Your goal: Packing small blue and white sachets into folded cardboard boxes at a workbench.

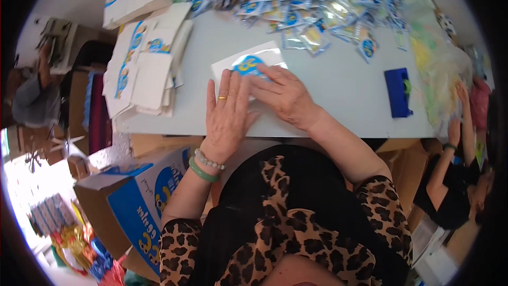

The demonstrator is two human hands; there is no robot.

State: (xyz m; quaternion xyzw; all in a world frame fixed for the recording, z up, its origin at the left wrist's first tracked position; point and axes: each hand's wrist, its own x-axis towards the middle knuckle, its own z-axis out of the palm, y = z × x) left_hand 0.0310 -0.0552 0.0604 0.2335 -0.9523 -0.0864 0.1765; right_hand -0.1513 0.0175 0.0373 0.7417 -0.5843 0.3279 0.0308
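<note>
A flat white packet with a blue and yellow round print (248, 62) lies on the pale table (338, 95) in front of me. My left hand (227, 111), with a ring on one finger and bead and green bangles on the wrist, presses flat on its near left part. My right hand (283, 92) lies across its right side, fingers pointing left over the print. Both hands rest on the packet with fingers spread; neither one grips it.
A stack of flat white and blue cartons (145, 63) lies at the table's left. Several small shiny packets (312, 0) are heaped along the far edge. A blue tape dispenser (398, 92) stands at the right. An open blue box (137, 196) sits below left. Another person (455, 175) sits at the right.
</note>
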